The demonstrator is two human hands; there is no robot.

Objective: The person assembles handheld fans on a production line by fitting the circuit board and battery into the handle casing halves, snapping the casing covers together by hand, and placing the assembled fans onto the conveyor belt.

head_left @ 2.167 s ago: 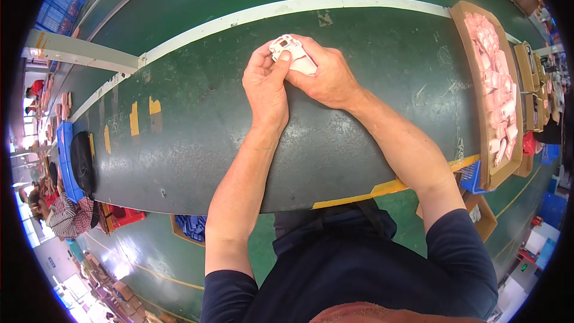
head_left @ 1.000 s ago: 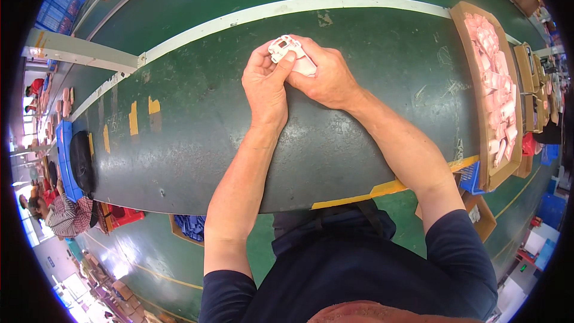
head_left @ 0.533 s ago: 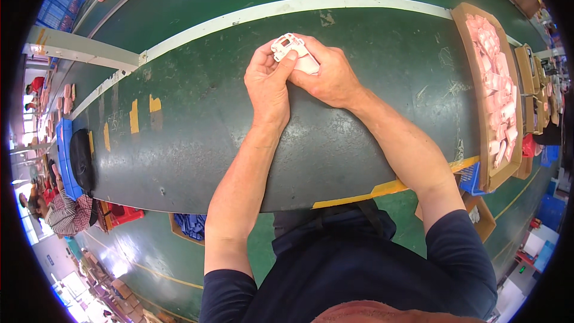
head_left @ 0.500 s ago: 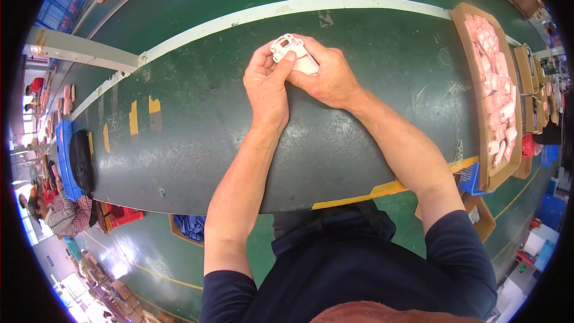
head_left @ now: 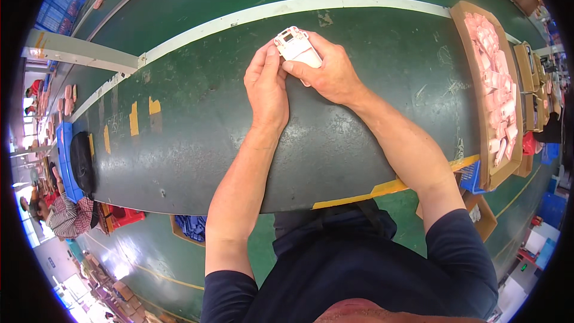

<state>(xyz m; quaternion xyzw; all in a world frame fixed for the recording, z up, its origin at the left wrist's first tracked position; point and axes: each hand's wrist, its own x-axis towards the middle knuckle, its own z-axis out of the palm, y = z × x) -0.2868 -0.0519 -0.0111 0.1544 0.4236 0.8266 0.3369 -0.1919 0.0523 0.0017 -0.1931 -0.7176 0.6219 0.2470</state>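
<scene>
A: Edges first, widest down.
B: Worktop (head_left: 197, 149), green and scuffed, curving across the view. White strip (head_left: 335, 1) along its far side. Near edge runs just in front of the person's dark shirt (head_left: 371, 269), part of it under yellow tape (head_left: 385, 189).
A: Ends?
B: Right end: long cardboard tray (head_left: 505, 174), heaped with pale pink parts (head_left: 493, 78). Left end: blue bin (head_left: 67, 164), a black bundle (head_left: 82, 161) just beside it on the inner side.
A: Room for moving?
B: Broad stretch of surface between the right forearm and the tray; another between the left forearm and the bundle. Far strip near, just beyond the fingers; near edge well behind the hands, under the forearms.
A: State of each grip?
B: Right grip (head_left: 335, 73) clamped on a pale casing (head_left: 303, 57): thumb across its lower left, fingers round the right side. Left grip (head_left: 267, 87) closed on its upper-left edge, thumb against that edge, other fingers partly hidden.
A: So the casing lies where?
B: Between the two hands, held over the far half of the worktop, slightly tilted, its end with the small dark window (head_left: 289, 37) pointing away from the person.
</scene>
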